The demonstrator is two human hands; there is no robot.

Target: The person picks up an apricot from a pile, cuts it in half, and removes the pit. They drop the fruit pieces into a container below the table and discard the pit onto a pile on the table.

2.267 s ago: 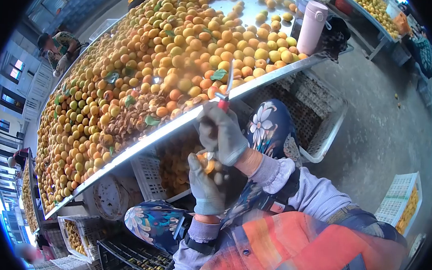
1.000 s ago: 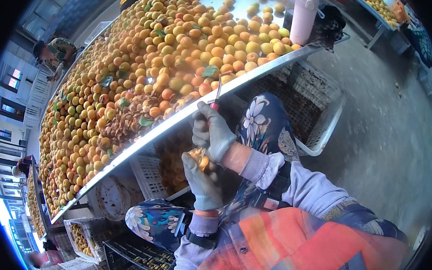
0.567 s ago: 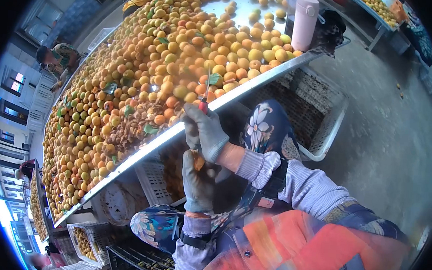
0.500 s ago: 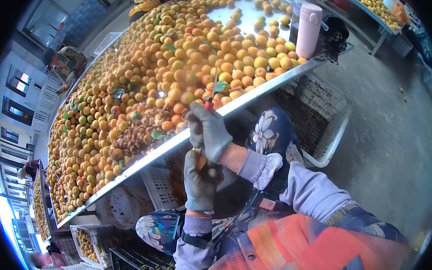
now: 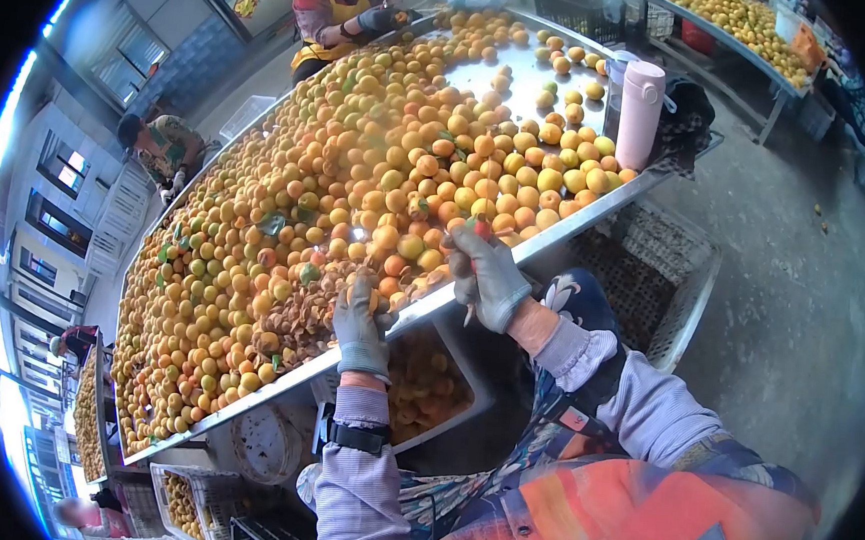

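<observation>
My left hand (image 5: 360, 333), in a grey glove, is at the table's near edge beside a heap of brown, shrivelled scraps (image 5: 304, 311). Its fingers curl around an orange apricot (image 5: 378, 300), mostly hidden by the glove. To its right, my right hand (image 5: 497, 283), also gloved, closes on a knife with a red handle (image 5: 482, 229). The knife's thin blade points away over the fruit and is hard to make out. Yellow and orange apricots (image 5: 255, 228) cover most of the metal-edged table (image 5: 404, 320), with a few green leaves among them.
A pink bottle (image 5: 640, 116) stands at the table's right corner. Below the table are a white crate (image 5: 688, 278), a container of orange pieces (image 5: 424, 385) and a round bucket (image 5: 268, 446). Other people work at the far side (image 5: 335, 12) and left side (image 5: 165, 151).
My hands have moved apart. The left has risen from my lap to the table edge, while the right, still with the knife, has shifted right. The head view has also shifted.
</observation>
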